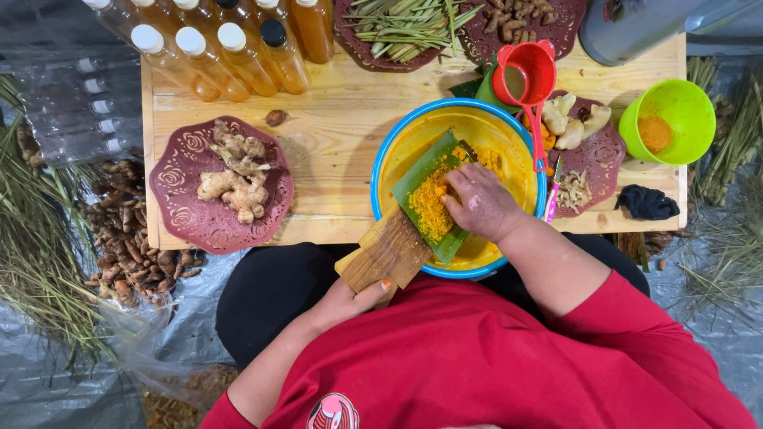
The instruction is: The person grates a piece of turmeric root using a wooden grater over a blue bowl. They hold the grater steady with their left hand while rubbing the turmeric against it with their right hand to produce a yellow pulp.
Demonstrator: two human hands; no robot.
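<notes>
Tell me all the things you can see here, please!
Bowl: one, yellow with blue rim, middle of the table.
Grater: one, wooden with a green leaf and orange gratings, leaning in the bowl.
Ginger plate: one, dark red, left, with beige roots.
Bottles: several, amber liquid, top left.
Stalk plate: one, dark red, top, with green stalks.
Funnel: one, red, above the bowl.
Cup: one, green, right, orange powder inside.
Cloth: one, black, right edge.
Table: one, pale wood.
Left hand: holds the grater's bottom end.
Right hand: presses on the gratings.
</notes>
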